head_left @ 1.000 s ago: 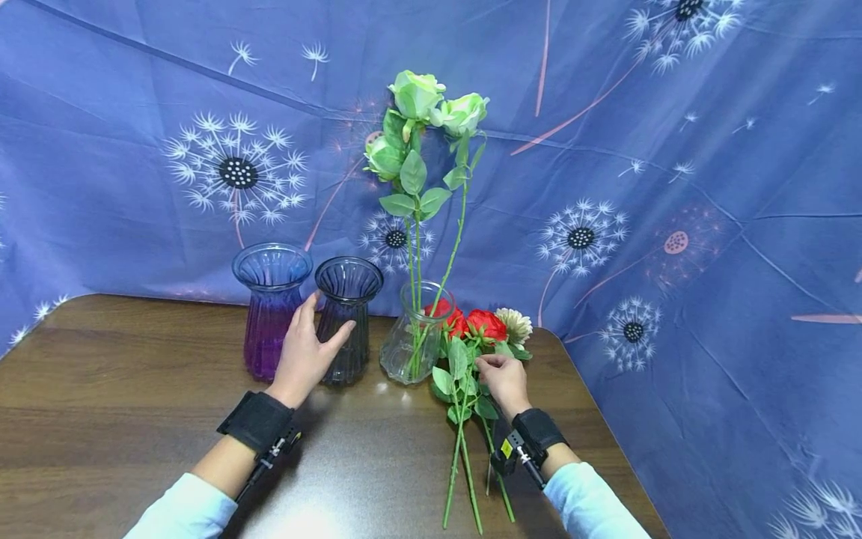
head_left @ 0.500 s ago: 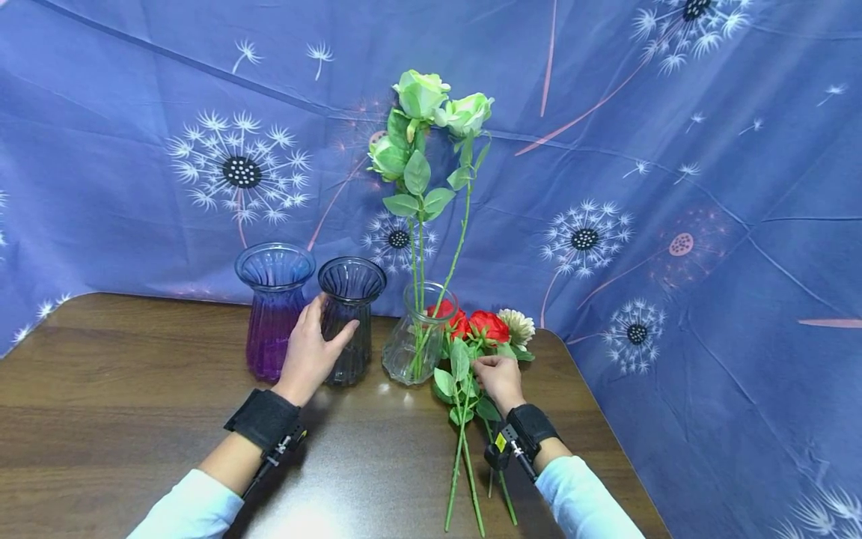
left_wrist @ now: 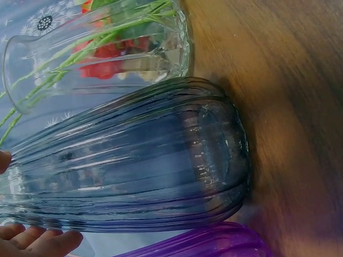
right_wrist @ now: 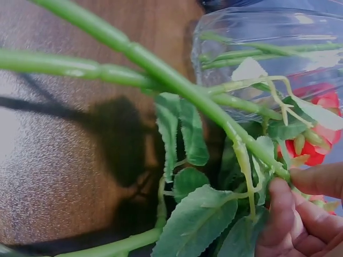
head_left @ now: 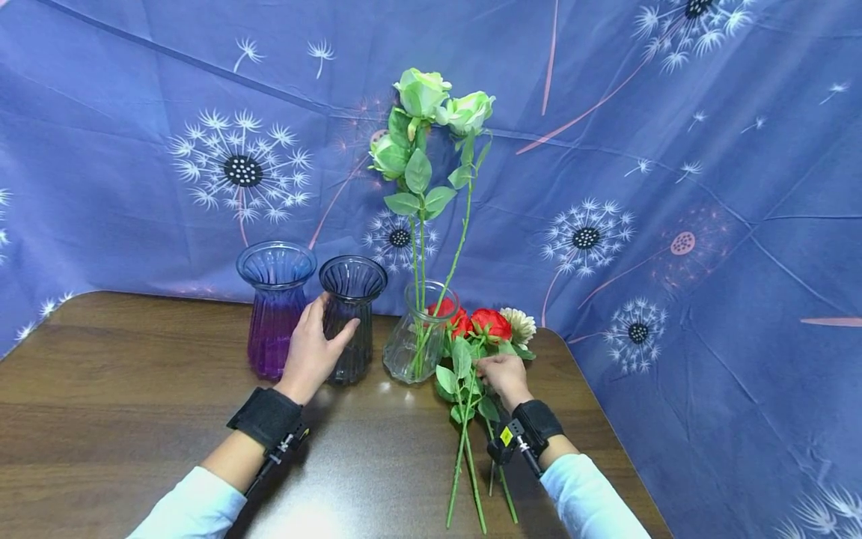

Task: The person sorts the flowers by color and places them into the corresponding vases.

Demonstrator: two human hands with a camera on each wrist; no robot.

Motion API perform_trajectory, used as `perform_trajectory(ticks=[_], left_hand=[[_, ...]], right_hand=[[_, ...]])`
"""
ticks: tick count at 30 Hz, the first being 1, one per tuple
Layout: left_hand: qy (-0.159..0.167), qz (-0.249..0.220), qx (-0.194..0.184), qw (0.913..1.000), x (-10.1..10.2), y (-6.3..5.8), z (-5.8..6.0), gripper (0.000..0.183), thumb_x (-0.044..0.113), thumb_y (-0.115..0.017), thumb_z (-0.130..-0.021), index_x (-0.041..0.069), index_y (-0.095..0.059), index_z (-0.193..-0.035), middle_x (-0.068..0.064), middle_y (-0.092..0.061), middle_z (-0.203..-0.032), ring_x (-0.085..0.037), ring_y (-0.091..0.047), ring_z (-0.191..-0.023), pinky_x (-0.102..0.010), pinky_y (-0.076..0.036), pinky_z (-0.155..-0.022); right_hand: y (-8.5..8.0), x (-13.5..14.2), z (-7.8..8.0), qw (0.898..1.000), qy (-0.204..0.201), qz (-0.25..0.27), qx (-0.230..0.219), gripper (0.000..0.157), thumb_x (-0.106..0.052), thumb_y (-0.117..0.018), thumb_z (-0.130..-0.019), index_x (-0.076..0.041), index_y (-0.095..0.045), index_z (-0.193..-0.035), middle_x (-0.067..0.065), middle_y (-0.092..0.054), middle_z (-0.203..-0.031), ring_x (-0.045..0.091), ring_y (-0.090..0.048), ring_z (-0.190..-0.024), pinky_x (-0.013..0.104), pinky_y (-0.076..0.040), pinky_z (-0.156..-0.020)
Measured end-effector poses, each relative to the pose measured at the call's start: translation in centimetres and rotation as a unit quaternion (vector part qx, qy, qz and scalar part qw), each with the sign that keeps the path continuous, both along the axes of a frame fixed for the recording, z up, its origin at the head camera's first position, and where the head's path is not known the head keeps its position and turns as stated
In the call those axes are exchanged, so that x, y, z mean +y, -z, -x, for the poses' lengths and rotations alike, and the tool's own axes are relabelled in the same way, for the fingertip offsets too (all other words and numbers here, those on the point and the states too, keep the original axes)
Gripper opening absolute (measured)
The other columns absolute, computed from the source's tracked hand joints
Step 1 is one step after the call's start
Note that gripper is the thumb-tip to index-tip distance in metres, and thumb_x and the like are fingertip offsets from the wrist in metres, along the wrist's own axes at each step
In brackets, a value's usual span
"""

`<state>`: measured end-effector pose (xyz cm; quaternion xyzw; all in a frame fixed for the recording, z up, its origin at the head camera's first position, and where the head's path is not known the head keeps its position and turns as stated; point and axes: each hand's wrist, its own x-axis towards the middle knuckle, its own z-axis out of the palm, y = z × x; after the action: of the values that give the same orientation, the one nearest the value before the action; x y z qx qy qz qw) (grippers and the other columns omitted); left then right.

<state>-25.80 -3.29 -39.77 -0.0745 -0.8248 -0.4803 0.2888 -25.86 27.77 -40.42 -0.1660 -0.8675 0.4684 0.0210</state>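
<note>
In the head view my left hand (head_left: 313,352) spans the neck of a dark grey ribbed glass vase (head_left: 353,329), thumb on its right side and fingers on its left. The left wrist view shows the same vase (left_wrist: 144,160) close up, with fingertips (left_wrist: 59,243) against its wall. My right hand (head_left: 505,376) pinches the green stem of a red rose between thumb and forefinger; the right wrist view shows this stem (right_wrist: 209,107) crossing another. Red rose heads (head_left: 490,324) lie on the table behind that hand. Leaves partly hide the pinch in the head view.
A clear glass vase (head_left: 397,359) holding several pale green roses (head_left: 421,93) stands between my hands. Left of the grey vase is a blue-purple vase (head_left: 266,329). A cream flower (head_left: 518,326) lies by the red roses. The wooden table (head_left: 135,419) meets a blue cloth backdrop (head_left: 121,187).
</note>
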Motion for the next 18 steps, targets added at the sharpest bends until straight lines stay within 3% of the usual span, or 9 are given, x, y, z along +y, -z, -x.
perform_trajectory(ticks=[11,18], left_hand=[[0.001,-0.005,-0.009,0.9999,0.0,0.1,0.0,0.061,0.023,-0.07,-0.084,-0.008,-0.045,-0.129,-0.027,-0.053,-0.122,-0.038,-0.05,-0.117,-0.048,-0.04,-0.101],[-0.003,-0.008,0.0,1.0,0.1,0.1,0.1,0.06,0.023,-0.071,-0.083,-0.009,-0.046,-0.128,-0.027,-0.054,-0.12,-0.038,-0.051,-0.116,-0.049,-0.041,-0.1]], right_hand=[[-1.8,0.3,-0.3,0.992,0.012,0.119,0.039,0.027,-0.004,-0.06,-0.087,0.016,-0.061,-0.105,0.001,-0.062,-0.059,0.007,-0.059,-0.052,0.02,-0.053,-0.052],[-4.1,0.7,-1.2,0.989,0.016,0.133,0.068,0.031,-0.005,-0.059,-0.089,0.017,-0.058,-0.111,-0.002,-0.063,-0.062,0.004,-0.06,-0.051,0.018,-0.054,-0.053]])
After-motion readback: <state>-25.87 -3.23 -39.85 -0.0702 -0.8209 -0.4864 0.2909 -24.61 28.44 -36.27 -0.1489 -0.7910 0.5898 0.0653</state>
